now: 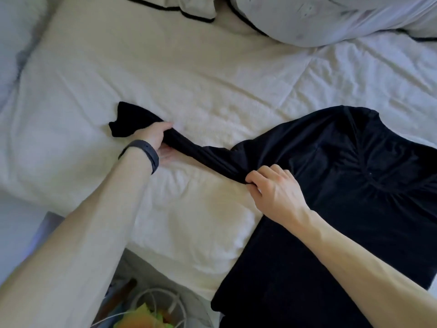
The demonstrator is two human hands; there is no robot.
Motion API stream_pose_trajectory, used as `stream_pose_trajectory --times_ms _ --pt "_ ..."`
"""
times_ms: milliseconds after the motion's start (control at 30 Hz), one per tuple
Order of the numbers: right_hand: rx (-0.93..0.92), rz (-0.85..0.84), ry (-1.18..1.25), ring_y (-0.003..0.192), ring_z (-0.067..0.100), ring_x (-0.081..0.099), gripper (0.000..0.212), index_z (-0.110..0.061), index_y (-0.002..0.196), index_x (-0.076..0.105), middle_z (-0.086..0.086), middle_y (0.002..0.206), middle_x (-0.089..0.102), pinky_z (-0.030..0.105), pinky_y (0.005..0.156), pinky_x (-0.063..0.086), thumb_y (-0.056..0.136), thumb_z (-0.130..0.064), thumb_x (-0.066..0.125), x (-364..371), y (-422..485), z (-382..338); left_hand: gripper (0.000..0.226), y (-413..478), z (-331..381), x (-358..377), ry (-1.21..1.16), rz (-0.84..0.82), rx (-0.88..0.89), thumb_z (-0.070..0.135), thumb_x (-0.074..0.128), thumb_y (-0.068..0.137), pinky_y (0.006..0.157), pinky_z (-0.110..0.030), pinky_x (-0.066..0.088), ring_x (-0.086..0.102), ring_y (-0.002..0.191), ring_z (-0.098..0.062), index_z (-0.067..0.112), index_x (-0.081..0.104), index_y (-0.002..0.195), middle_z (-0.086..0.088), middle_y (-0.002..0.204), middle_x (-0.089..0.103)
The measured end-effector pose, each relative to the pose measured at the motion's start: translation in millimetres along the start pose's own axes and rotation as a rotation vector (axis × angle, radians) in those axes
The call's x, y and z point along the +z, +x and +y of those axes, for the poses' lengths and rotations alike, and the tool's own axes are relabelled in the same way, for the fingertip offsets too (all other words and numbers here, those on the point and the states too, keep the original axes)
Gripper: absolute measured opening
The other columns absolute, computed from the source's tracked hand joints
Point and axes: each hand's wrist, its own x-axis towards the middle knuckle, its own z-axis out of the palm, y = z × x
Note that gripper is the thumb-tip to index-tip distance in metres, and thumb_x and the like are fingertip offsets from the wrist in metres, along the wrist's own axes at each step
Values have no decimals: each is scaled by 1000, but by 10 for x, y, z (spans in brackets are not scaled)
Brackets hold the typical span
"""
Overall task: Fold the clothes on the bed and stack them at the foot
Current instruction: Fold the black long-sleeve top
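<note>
We have the black long-sleeved top [343,185] flat on the bed [189,79], right of centre. Its sleeve [189,150] stretches leftward: our left hand [153,138] grips near the cuff, our right hand [272,188] pinches near the shoulder.

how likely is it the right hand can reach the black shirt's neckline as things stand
Probably yes: the neckline lies uncovered just beside the right hand, with nothing between them. Its fingers pinch the sleeve, though, so it would have to let go first.
</note>
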Motion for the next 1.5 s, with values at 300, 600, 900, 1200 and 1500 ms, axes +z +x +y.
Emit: stream_pose_trajectory --times_ms 300,600,900,1200,1500 --pt "63 69 97 73 27 56 17 -17 111 75 3 90 66 39 68 43 97 -14 65 120 -66 -249 61 -547 -819 400 477 -264 29 77 69 71 60 -34 61 75 74 -14 21 71 97 3 86 77" --pt "128 172 178 81 25 61 14 -12 108 70 2 96 65 38 73 45 99 -9 60 27 -236 -190 18 -562 -619 554 -548 -217 14 5 58 92 75 -33 59 68 99 -26 4 65 108 -12 110 70" --pt "138 190 111 73 26 55 10 -12 105 70 1 88 64 46 71 49 97 -11 64 77 -194 -182 14 -651 699 3 -446 -245 347 17 51 104 82 -35 59 69 98 -23 11 63 100 -7 103 69" --pt "141 78 145 90 30 60 16 -15 108 70 0 99 67 45 84 50 93 -11 66 122 -85 -320 26 -367 1099 -282 -363 -61 378 25 49 99 78 -39 53 66 109 -22 16 66 116 -5 117 68" --pt "443 -89 -30 153 42 20 61 -17 143 51 14 165 27 70 110 31 89 -39 69 74 -700 -156 61 -12 159 67 56 78 139 59 59 92 88 -41 55 62 93 -17 14 54 133 -3 108 63"
